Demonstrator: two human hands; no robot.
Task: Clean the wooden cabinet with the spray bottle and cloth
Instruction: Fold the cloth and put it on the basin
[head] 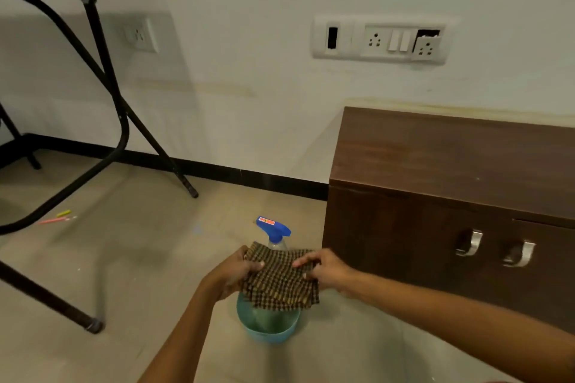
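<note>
Cloth (281, 278) stretched between left hand (238, 270) and right hand (323, 270), both gripping it, above bowl (270, 329).

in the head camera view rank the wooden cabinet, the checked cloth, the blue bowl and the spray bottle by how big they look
1. wooden cabinet
2. checked cloth
3. blue bowl, partly hidden by the cloth, so close to it
4. spray bottle, only its top shows

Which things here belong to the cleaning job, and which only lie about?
For the job: brown checked cloth, blue-topped spray bottle, dark wooden cabinet, perhaps the teal plastic bowl.
Lying about: black metal folding table, yellow and pink pens.
</note>
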